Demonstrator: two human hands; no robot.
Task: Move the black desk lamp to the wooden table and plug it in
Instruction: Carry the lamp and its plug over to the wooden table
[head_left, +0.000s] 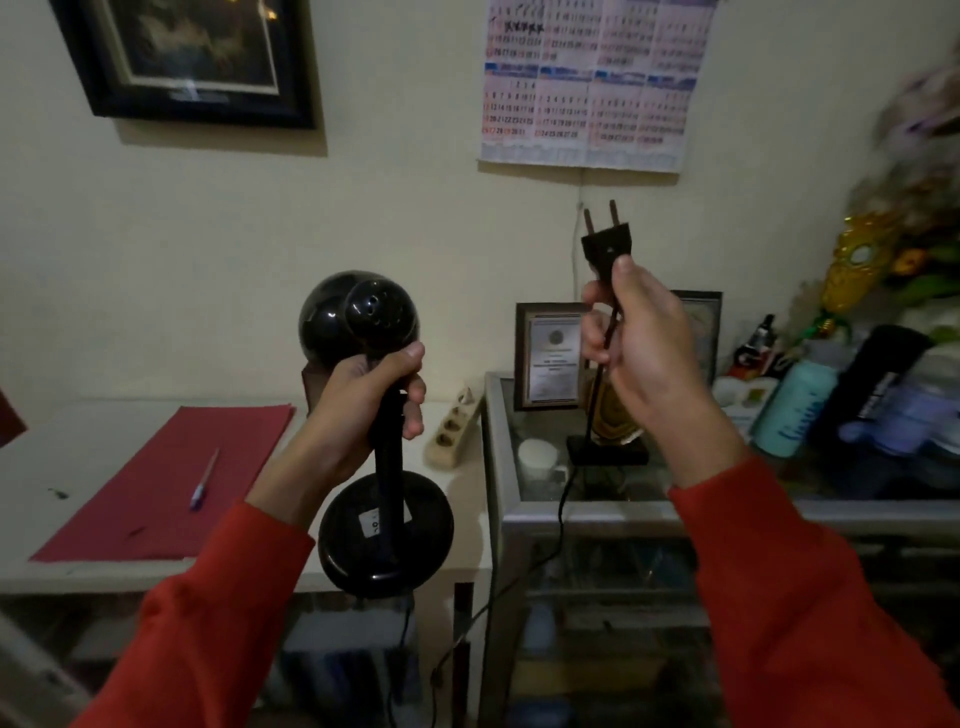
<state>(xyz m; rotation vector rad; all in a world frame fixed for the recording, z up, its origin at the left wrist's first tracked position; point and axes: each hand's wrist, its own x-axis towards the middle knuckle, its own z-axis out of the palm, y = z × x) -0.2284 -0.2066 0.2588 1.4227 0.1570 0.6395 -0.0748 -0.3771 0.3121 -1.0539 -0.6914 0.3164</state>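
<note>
The black desk lamp (387, 525) hangs in the air in front of me, round base low, globe head up. My left hand (363, 395) grips its stem just under the head. Its black two-pin plug (605, 247) points up, held at the cord by my right hand (641, 343). The cord (563, 499) runs down from that hand and loops below the lamp. Beneath the lamp lies a pale table (83, 452). A beige power strip (452, 431) with several sockets rests at the table's back right corner.
A red folder (171, 478) with a pen (203, 480) lies on the table. To the right stands a glass-topped cabinet (504, 467) crowded with framed certificates, bottles and a trophy. A framed picture and a calendar (592, 83) hang on the wall.
</note>
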